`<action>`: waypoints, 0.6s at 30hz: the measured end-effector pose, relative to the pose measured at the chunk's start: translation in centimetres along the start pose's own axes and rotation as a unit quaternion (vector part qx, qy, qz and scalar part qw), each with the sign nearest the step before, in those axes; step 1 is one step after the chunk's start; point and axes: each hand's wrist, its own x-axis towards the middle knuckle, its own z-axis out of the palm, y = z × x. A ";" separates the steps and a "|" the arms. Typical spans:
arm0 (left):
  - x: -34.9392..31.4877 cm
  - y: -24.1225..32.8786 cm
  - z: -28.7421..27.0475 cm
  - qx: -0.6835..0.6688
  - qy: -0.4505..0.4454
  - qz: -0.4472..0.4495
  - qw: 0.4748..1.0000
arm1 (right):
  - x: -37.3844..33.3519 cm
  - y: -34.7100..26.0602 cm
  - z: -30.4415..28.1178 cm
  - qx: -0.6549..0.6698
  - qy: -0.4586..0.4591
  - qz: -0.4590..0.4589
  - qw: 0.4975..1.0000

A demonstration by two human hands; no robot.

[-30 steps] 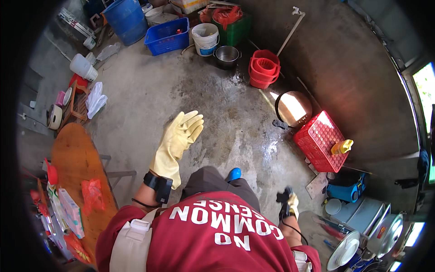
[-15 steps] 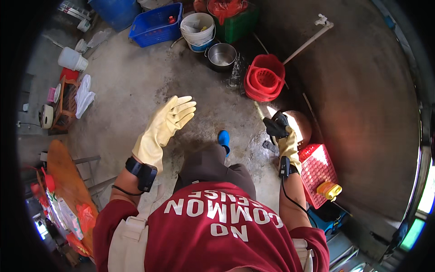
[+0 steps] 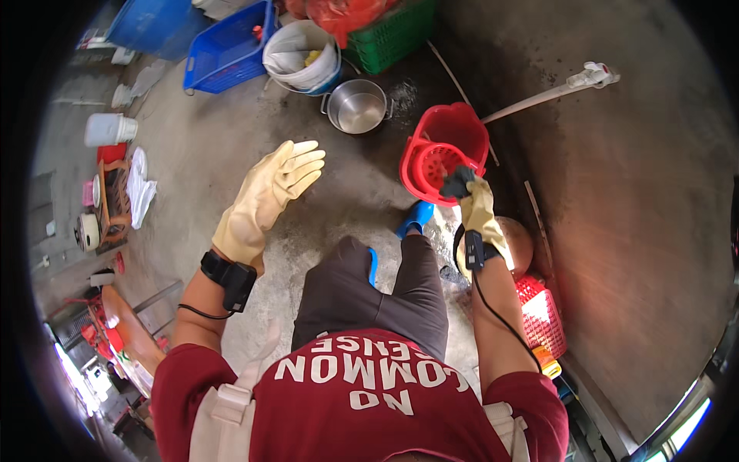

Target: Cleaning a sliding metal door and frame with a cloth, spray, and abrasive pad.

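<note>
My left hand (image 3: 265, 192), in a cream rubber glove, hovers over the floor with its fingers stretched out and nothing in it. The glove on my right hand (image 3: 480, 212) matches; its fingers are closed on a dark crumpled cloth (image 3: 457, 182). That cloth is at the near right rim of a red mop bucket (image 3: 454, 119), which has a perforated wringer basket (image 3: 435, 162) in it. From here I cannot tell whether cloth and bucket touch. A rounded brown object (image 3: 517, 245) lies partly hidden behind my right wrist.
Beyond the bucket stand a metal pot (image 3: 360, 92), a white bucket (image 3: 292, 58), a blue basket (image 3: 212, 69) and a green crate (image 3: 392, 35). A pipe with a tap (image 3: 546, 96) juts out at right. A red basket (image 3: 543, 316) sits by my right forearm. The floor looks wet.
My right hand has moved forward with the dark cloth, up to the mop bucket. The view has shifted and my right foot has come forward. My left hand stays raised and spread.
</note>
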 end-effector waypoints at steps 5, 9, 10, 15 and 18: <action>13.8 -2.9 0.4 -0.060 0.032 0.015 0.998 | 10.7 0.7 1.9 0.016 0.030 0.017 0.999; 25.9 -7.9 0.4 -0.197 0.101 -0.014 0.975 | 17.7 2.4 0.8 0.038 0.065 0.022 0.997; 28.5 -9.1 -0.1 -0.192 0.111 -0.008 0.975 | 19.6 3.2 0.4 0.051 0.060 0.026 0.997; 39.4 -14.2 -1.1 -0.201 0.118 -0.056 0.971 | 27.2 7.2 -2.7 0.058 0.194 0.114 0.973; 42.9 -15.5 -1.8 -0.192 0.099 -0.070 0.974 | 31.3 8.9 -3.7 0.097 0.144 0.137 0.975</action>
